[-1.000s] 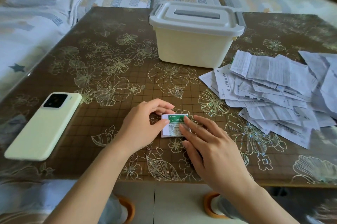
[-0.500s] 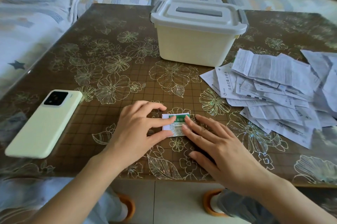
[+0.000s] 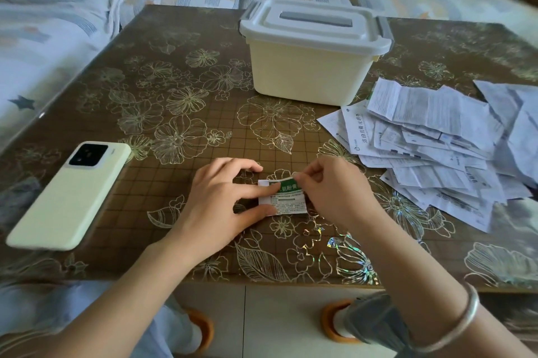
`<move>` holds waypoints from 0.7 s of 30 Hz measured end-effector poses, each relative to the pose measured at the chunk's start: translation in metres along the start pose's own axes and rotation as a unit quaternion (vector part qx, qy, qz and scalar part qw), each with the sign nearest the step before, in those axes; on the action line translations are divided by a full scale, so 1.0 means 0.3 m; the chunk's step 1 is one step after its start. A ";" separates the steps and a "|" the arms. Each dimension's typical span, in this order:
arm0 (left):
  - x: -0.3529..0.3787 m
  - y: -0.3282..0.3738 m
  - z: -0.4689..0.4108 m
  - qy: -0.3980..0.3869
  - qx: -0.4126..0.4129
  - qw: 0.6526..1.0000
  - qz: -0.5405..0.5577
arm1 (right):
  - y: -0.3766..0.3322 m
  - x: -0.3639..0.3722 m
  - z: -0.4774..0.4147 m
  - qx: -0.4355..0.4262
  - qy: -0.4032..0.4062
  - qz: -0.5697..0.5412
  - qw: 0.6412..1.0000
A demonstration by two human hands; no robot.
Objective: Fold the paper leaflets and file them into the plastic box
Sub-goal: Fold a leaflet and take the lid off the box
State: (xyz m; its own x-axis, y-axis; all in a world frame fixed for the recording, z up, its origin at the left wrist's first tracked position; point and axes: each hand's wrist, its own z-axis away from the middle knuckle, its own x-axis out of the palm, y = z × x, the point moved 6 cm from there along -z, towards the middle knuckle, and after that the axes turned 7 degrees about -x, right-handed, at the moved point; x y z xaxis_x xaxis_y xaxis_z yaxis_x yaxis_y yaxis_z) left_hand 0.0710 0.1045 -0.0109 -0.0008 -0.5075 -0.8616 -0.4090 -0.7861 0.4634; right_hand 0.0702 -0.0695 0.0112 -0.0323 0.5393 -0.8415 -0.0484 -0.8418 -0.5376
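The left hand (image 3: 221, 203) pressed a small leaflet (image 3: 288, 204) flat on the worktop (image 3: 174, 81), steadying it, while the right hand (image 3: 334, 191) pinched its far corner, apparently to fold it.

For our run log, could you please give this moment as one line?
left hand: presses folded leaflet to table | right hand: pinches its top edge | plastic box: lid on

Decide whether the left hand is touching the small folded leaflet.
Touching. In the head view the left hand presses fingers onto the folded leaflet.
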 end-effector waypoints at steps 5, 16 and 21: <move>-0.003 0.001 0.000 0.002 0.001 1.000 -0.009 | -0.019 0.005 0.008 -0.012 0.031 -0.067 0.997; -0.115 0.121 -0.260 -0.044 -0.059 0.996 0.041 | 0.111 -0.190 -0.082 -0.023 0.163 -0.135 0.977; -0.331 0.067 -0.543 0.219 -0.169 0.960 0.035 | 0.217 -0.430 -0.241 0.016 0.231 -0.026 0.973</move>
State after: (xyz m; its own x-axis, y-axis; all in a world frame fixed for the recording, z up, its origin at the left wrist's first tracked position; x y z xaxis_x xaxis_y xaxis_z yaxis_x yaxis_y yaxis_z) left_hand 0.2115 0.0815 0.1179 0.3963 -0.6049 -0.6907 -0.1031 -0.7769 0.6212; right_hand 0.1433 -0.1955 0.0808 0.4222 0.5070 -0.7515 -0.0700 -0.8083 -0.5846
